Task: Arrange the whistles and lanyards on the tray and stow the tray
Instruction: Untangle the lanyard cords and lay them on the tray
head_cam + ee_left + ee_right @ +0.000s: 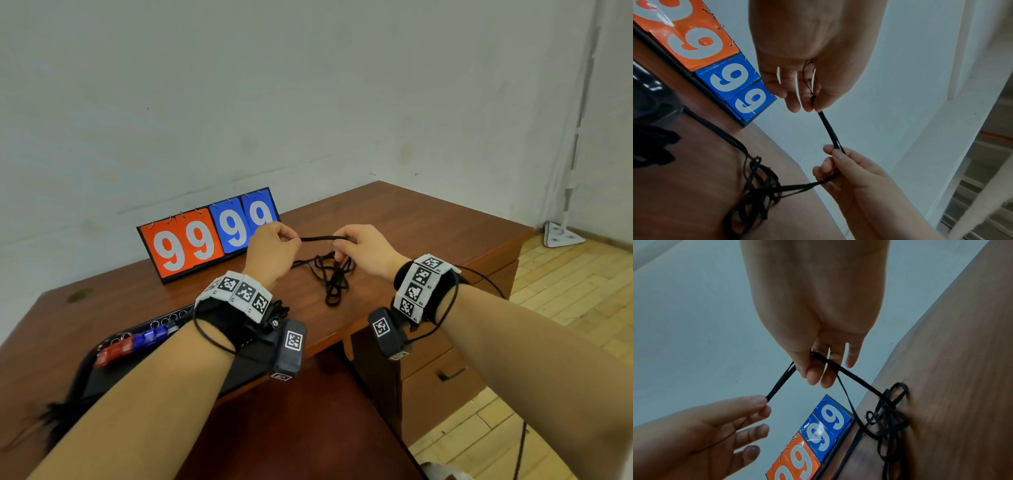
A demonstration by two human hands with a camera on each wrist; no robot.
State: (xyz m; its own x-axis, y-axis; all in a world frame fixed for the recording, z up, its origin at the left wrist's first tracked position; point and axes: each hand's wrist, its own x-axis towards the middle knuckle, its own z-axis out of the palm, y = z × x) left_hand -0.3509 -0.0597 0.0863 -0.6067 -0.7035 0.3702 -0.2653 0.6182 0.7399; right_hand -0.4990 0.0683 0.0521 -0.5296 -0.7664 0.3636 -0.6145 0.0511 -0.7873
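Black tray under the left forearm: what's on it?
On the black tray a row of red and blue whistles with metal rings shows, and black lanyards at its near end. The left forearm and wrist camera cover the rest.

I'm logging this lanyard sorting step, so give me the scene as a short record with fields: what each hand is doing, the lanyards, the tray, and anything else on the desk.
left hand: left hand pinches one end of a black lanyard
right hand: right hand pinches the same lanyard, a short stretch taut between the hands
lanyard pile: tangled black lanyards lie on the desk below the hands
tray: black tray at the near left, holding red and blue whistles
other: flip scoreboard reading 99 99 stands against the wall
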